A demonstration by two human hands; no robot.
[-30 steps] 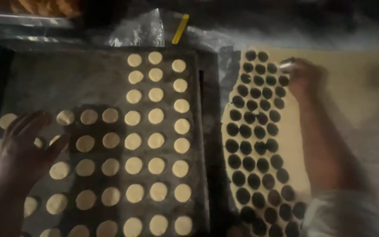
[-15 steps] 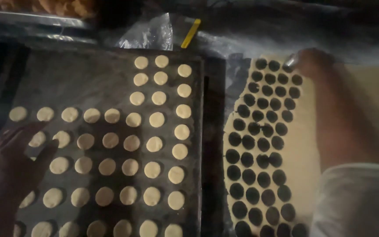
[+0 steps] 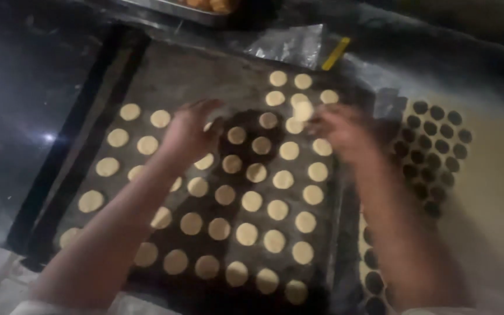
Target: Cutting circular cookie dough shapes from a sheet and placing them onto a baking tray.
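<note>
At the centre of a dark baking tray [image 3: 164, 76], pale dough discs [image 3: 252, 201] are laid in spaced rows, with the left hand [image 3: 191, 131] spread open over them and the blurred right hand [image 3: 339, 131], grip unclear, at 2 o'clock beside the punched dough sheet [image 3: 497, 175].

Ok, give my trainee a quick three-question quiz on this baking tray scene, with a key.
1. True or false: both hands are over the dark baking tray.
2. Which hand holds a dough round: A left, B right, C neither?
3. What lies to the right of the tray?

Key:
1. True: the left hand and right hand are both above it.
2. B, it seems; the blur makes this uncertain.
3. A rolled dough sheet with round holes cut out.
</note>
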